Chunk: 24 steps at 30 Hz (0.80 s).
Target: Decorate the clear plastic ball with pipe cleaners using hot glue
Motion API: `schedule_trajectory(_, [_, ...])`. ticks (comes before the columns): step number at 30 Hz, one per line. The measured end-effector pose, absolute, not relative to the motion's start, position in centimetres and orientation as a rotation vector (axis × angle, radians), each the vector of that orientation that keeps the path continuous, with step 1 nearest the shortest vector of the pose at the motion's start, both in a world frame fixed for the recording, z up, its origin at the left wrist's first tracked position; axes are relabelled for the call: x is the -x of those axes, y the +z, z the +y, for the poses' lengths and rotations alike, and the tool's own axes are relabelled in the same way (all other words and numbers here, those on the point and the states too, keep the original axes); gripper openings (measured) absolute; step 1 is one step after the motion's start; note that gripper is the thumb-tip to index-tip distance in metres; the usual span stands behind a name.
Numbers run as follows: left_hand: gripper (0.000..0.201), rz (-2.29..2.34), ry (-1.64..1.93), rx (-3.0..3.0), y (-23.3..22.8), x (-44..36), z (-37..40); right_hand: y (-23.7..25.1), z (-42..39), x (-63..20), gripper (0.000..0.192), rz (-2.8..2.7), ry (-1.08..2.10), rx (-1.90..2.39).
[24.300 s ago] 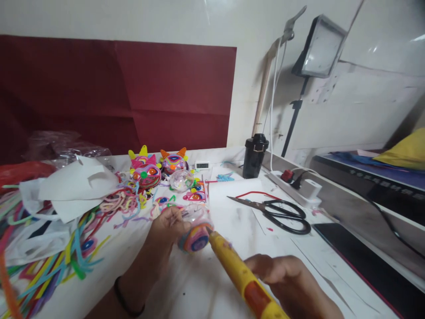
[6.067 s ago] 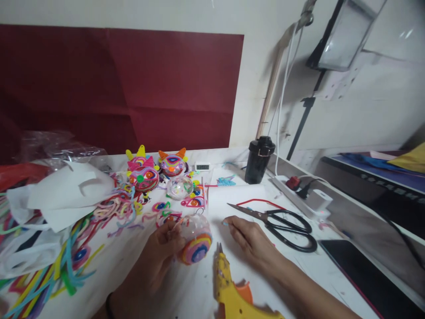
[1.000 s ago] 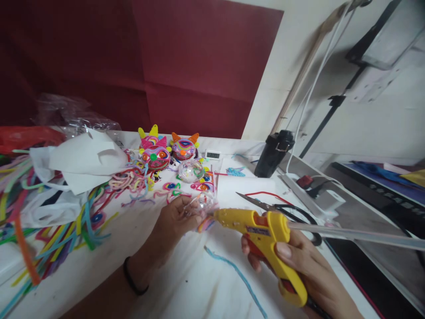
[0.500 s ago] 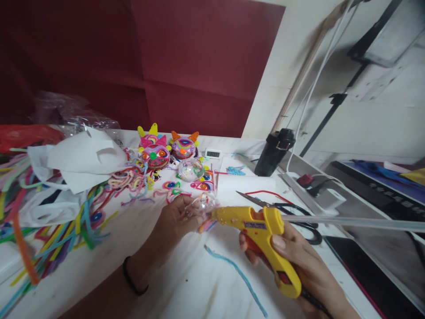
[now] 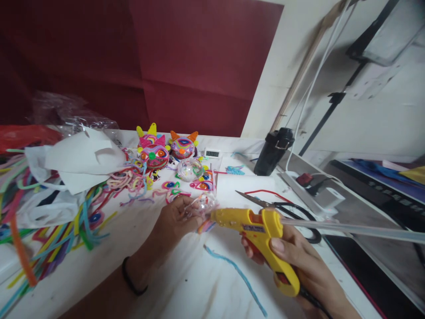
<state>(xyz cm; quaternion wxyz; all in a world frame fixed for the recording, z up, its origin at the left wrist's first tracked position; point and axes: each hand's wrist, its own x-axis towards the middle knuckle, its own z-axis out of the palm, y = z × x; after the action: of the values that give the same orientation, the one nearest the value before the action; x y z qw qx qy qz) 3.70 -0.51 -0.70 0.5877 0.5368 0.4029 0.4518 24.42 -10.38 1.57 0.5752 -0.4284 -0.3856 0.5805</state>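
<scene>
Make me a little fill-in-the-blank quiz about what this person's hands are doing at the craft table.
1. The right hand grips a glue gun coloured ____.
2. The left hand holds a clear ____ at the gun's nozzle.
3. Black-handled ____ lie on the table beyond the gun.
4. A loose blue ____ lies below the gun.

Missing words: yellow; ball; scissors; pipe cleaner

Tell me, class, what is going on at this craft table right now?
A person is working with both hands. The left hand holds a clear ball with a coiled, coloured disc on it. The right hand grips a yellow glue gun, its nozzle at the ball. A blue pipe cleaner lies on the white table below; scissors lie beyond the gun.
</scene>
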Motion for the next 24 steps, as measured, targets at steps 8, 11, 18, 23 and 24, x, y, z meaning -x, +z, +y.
schedule_trajectory(8, [0.019,0.947,1.066,-1.237,-0.64,-3.81,-0.46,1.77,-10.32,-24.27,0.037,-0.897,1.384,1.005])
schedule_trajectory(11, [0.019,0.960,1.071,-1.228,-0.43,-3.93,-0.53,1.69,-10.22,-24.34,0.039,-0.917,1.388,0.982])
schedule_trajectory(18, [0.019,0.941,1.081,-1.210,-0.43,-3.89,-0.65,1.60,-10.21,-24.22,0.037,-0.927,1.378,0.970])
schedule_trajectory(23, [0.019,0.941,1.084,-1.196,-0.67,-3.90,-0.58,1.63,-10.25,-24.13,0.040,-0.897,1.356,0.962])
schedule_trajectory(24, [0.020,0.946,1.084,-1.199,-0.68,-3.92,-0.57,1.62,-10.26,-24.16,0.040,-0.896,1.354,0.962])
